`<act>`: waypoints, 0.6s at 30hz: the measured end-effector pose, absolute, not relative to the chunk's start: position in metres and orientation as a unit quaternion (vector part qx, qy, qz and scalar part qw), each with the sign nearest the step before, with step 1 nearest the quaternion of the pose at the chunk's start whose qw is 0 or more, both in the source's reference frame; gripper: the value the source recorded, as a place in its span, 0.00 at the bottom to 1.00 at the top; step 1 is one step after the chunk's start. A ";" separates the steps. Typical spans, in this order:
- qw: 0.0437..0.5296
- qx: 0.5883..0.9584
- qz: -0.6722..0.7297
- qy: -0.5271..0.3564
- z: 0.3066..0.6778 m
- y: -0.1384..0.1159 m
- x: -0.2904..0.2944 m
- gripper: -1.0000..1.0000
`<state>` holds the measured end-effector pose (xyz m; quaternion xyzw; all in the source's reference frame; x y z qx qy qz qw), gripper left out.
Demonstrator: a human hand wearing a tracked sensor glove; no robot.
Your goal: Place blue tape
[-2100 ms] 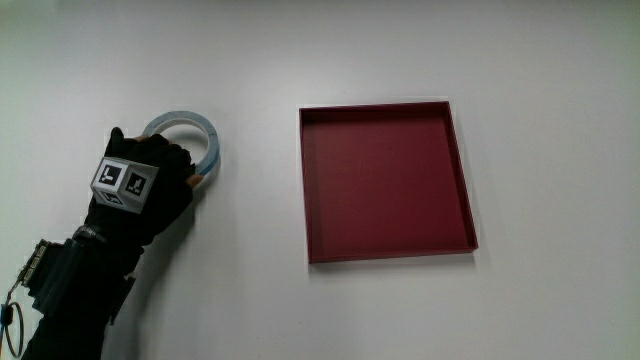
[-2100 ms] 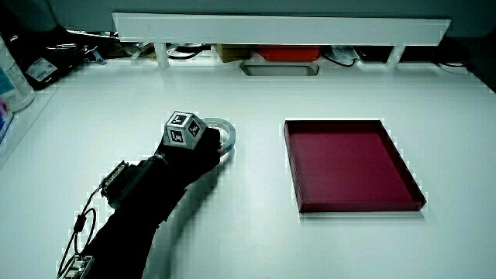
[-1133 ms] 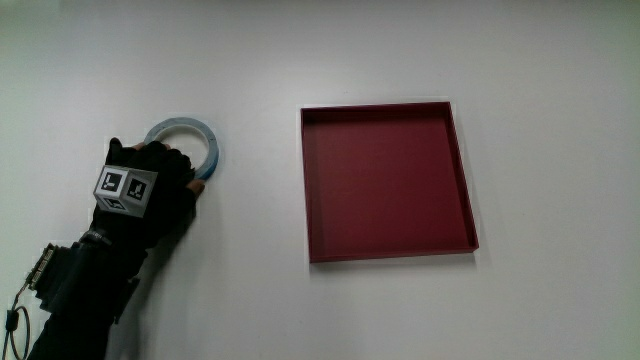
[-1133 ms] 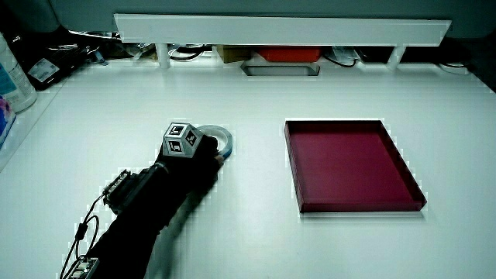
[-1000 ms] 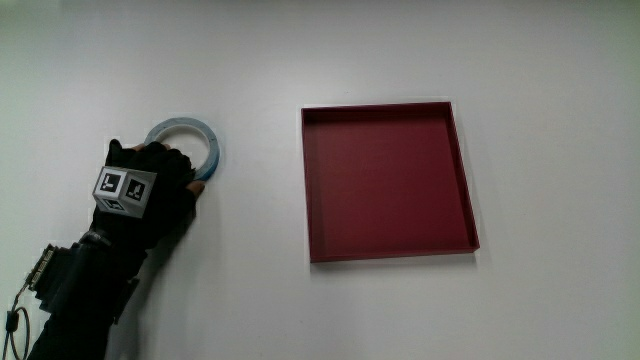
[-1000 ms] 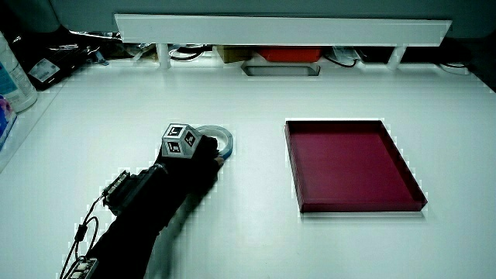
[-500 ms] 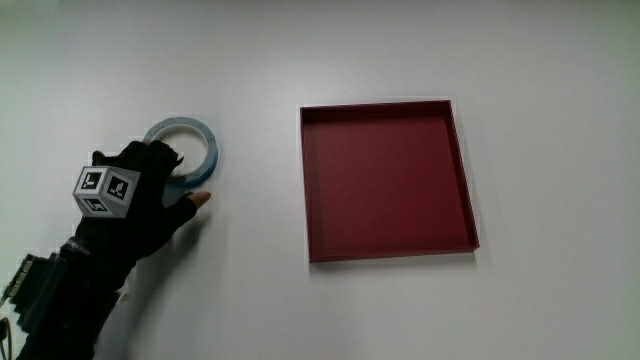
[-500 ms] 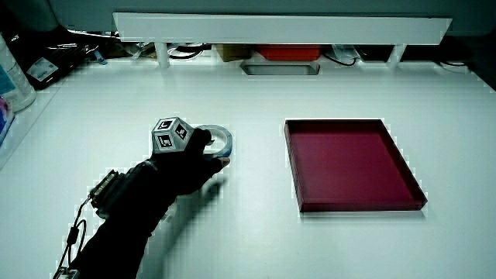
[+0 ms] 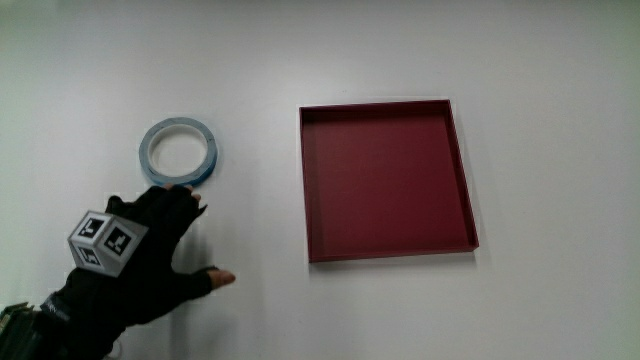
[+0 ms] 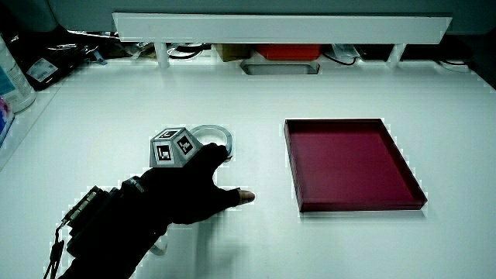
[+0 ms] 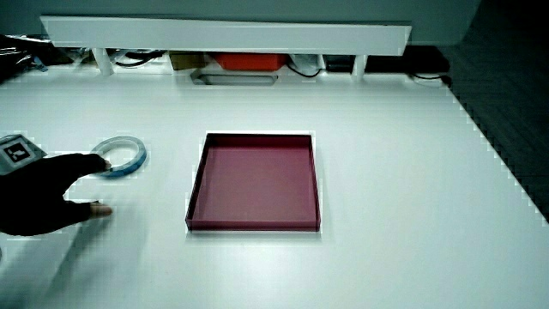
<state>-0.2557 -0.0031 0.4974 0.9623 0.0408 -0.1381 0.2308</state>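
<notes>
The blue tape (image 9: 180,151) is a thin pale-blue ring lying flat on the white table beside the dark red tray (image 9: 386,181); it also shows in both side views (image 10: 212,136) (image 11: 120,156). The gloved hand (image 9: 150,248) sits nearer to the person than the tape, fingers spread and holding nothing, fingertips just short of the ring's near edge. The patterned cube (image 9: 105,240) rides on its back. In a side view the hand (image 10: 186,190) partly covers the ring's near edge. The tray (image 10: 349,163) holds nothing.
A low white partition (image 10: 279,29) runs along the table edge farthest from the person, with cables and a red box under it. Bottles and clutter (image 10: 15,70) stand at a table corner. The tray (image 11: 254,180) lies between the tape and bare tabletop.
The hand has let go of the blue tape and drawn back toward the person, fingers now spread. The tape stays flat on the table beside the tray.
</notes>
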 end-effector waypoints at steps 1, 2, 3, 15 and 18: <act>0.249 0.958 -0.140 0.033 0.493 -0.003 -0.255 0.03; 0.262 0.954 -0.140 0.033 0.490 -0.002 -0.255 0.01; 0.275 0.950 -0.140 0.034 0.486 -0.001 -0.254 0.00; 0.324 0.925 -0.160 0.118 0.443 0.040 -0.229 0.00; 0.324 0.922 -0.167 0.130 0.438 0.051 -0.225 0.00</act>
